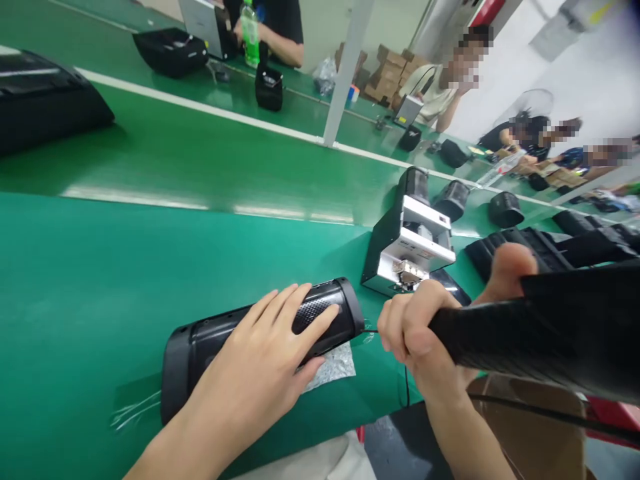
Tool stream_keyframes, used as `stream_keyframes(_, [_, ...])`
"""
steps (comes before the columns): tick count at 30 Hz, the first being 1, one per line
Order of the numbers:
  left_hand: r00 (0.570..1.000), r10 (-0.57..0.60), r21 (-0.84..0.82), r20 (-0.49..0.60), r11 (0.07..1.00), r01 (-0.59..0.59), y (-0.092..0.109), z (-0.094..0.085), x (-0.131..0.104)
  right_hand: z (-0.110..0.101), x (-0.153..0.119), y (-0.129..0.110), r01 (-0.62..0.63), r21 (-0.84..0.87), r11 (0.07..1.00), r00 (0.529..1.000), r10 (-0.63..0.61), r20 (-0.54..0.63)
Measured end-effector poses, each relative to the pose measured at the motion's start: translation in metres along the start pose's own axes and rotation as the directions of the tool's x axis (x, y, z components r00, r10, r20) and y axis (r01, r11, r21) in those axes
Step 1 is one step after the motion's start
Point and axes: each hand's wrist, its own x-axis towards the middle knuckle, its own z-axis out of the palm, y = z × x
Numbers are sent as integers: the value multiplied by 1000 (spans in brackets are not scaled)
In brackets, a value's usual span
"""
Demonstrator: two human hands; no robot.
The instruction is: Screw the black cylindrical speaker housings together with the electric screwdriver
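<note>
A long black casing (215,338) with a perforated panel lies on the green mat. My left hand (270,347) rests on top of it with the fingers spread. Clear threads stick out past its left end, and a thin dark cord leaves its right end toward my right hand (420,327). That hand is closed, its fingers curled round something small or thin that I cannot make out. Beside it a large dark cylindrical object (550,327) crosses the right side, with another hand's thumb (515,260) behind it. A silvery sheet (335,367) lies partly under the casing.
A black and silver machine (415,247) stands just beyond my right hand. Black parts (525,250) are piled at the right, and another black casing (50,107) lies far left. A white post (345,73) rises from the bench divider. Several people sit across the bench.
</note>
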Motion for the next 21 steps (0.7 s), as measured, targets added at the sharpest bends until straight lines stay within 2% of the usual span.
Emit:
stream_keyframes(3, [999,37,30,-16,999,-36,-9,8,-6,1,15,-12,159,-48,986,971,-165,-174])
stream_keyframes(5, [997,73,54,-30,996,-71,-14,13,-8,0,26,-25,250,-115,961,940,-269,-211])
stream_keyframes(9, [995,70,59,-77,996,-66,-18,18,-7,-6,45,-58,225,-137,965,935,-253,-249])
stream_keyframes(12, [992,86,57,-93,995,-81,-19,18,-6,-21,62,-76,212,-208,955,911,-270,-312])
stream_keyframes(14, [992,99,67,-81,993,-94,-19,19,-6,-36,77,-74,235,-292,927,884,-329,-331])
stream_keyframes(17, [992,99,79,-73,992,-93,-19,20,-7,-58,96,-48,270,-397,877,838,-417,-351])
stream_keyframes(18, [992,98,79,-74,993,-92,-19,20,-7,-64,101,-37,267,-415,870,843,-420,-337])
stream_keyframes(21, [992,98,72,-84,993,-92,-18,19,-6,-77,107,-11,203,-422,884,895,-342,-286])
